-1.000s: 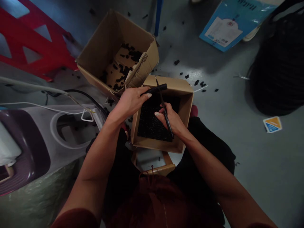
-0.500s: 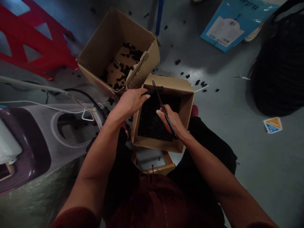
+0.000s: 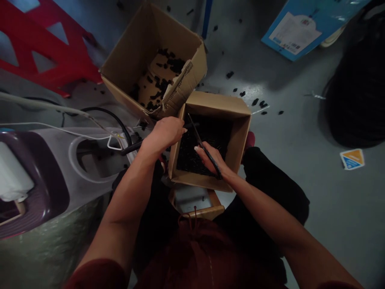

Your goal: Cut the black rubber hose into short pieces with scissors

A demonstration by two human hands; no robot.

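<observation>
My left hand (image 3: pixel 169 131) is closed with a slim black piece (image 3: pixel 192 125) at its fingertips, over the left rim of the nearer cardboard box (image 3: pixel 218 101). What the black piece is made of I cannot make out. In my right hand (image 3: pixel 212 157) is a long, thin, dark blade-like tool (image 3: pixel 195 130), gripped with its tip up and leftward near the black piece. Below both hands, the nearer box holds a dark mass of small black bits (image 3: pixel 192 154). A dark strip (image 3: pixel 131 148) shows beside my left wrist; whether it joins the held piece is unclear.
A larger cardboard box (image 3: pixel 124 52) with scattered black pieces stands behind, at left. More black bits (image 3: pixel 255 102) lie on the floor. A red frame (image 3: pixel 45 52), a grey and purple plastic stool (image 3: pixel 57 176), a blue carton (image 3: pixel 288 30) and a black bag (image 3: pixel 355 88) stand around.
Both hands and the tool have moved slightly downward relative to the box. The black piece sits a little lower, and a dark strip now shows at my left wrist. The view has shifted slightly.
</observation>
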